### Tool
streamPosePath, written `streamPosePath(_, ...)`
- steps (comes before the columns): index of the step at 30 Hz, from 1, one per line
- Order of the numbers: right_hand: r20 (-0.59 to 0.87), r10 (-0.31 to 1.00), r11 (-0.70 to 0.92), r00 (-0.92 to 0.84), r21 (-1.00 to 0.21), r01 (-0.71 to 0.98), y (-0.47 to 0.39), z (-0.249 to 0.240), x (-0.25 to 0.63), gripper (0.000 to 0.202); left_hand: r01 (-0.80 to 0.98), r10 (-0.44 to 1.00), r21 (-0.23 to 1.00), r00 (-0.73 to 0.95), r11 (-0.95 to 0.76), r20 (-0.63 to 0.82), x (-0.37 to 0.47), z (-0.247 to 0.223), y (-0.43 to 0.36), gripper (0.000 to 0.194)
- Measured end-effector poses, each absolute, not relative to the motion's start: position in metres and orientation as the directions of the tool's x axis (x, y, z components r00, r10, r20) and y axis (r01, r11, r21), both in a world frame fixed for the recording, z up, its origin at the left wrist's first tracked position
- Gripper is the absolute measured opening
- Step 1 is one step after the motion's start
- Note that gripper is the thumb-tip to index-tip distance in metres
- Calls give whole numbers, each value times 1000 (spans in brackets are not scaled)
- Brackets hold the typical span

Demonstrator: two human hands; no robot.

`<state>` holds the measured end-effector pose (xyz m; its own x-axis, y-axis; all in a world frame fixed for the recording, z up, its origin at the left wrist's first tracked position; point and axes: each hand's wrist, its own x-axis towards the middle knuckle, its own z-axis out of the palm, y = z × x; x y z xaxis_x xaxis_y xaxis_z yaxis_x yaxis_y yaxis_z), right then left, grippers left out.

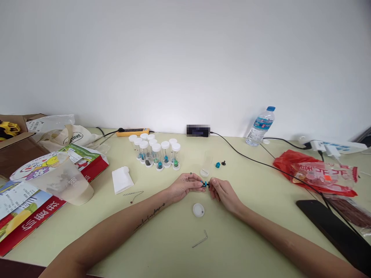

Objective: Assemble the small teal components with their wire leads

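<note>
Between my two hands, over the middle of the table, is a small blue and black part [205,184]. My left hand [184,187] pinches its left side between thumb and fingers. Closed on the black right end is my right hand [224,192]; its fingers partly hide that end. Thin metal pieces [185,179] show at my left fingers, too small to name. Below the hands lie a round white cap [198,210] and a bent hex key [200,240]. Beyond them are a clear tube [208,157], a small blue piece [218,165] and a small black piece [223,163].
Several clear tubes with white lids [156,154] stand at the back left. A white packet [122,180], a large cup [72,185] and boxes [95,166] fill the left. Rightward are a water bottle [261,127], red packaging [319,173], a black phone-like slab [330,227] and a cable [246,154].
</note>
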<state>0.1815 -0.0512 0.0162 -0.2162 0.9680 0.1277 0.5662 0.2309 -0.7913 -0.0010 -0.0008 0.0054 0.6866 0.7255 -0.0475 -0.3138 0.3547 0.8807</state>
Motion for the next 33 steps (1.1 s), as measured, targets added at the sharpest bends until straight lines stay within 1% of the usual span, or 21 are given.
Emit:
streamPosePath(2, 137, 960, 250, -246, -814, 524, -49, 18, 179, 46, -313, 732, 882, 679, 352, -51, -1, 5, 0, 28)
streamPosePath(5, 167, 945, 296, -283, -804, 515, -52, 21, 178, 41, -294, 734, 890, 676, 349, -65, 0, 4, 0, 29)
streamPosePath(8, 188, 942, 314, -277, -782, 538, -55, 23, 179, 32, -294, 729, 890, 682, 348, -59, 0, 4, -1, 28)
streamPosePath(10, 190, 949, 300, -252, -791, 534, -56, 22, 180, 30, -309, 732, 883, 679, 354, -56, 0, 5, -1, 28)
streamPosePath(13, 184, 956, 278, -230, -820, 500, -54, 20, 181, 33, -323, 744, 876, 666, 358, -58, -1, 6, -1, 31)
streamPosePath(16, 179, 952, 281, -248, -832, 479, -52, 19, 182, 41, -317, 742, 881, 668, 350, -55, -1, 7, -2, 32)
streamPosePath(18, 175, 950, 282, -257, -830, 480, -52, 19, 183, 42, -313, 737, 884, 673, 349, -53, -1, 7, -2, 33)
streamPosePath(24, 174, 954, 275, -244, -834, 478, -54, 23, 181, 28, -341, 748, 871, 662, 353, -43, -1, 7, -2, 30)
streamPosePath(33, 212, 954, 288, -211, -840, 459, -53, 18, 182, 18, -348, 760, 872, 648, 345, -43, 0, 8, -2, 29)
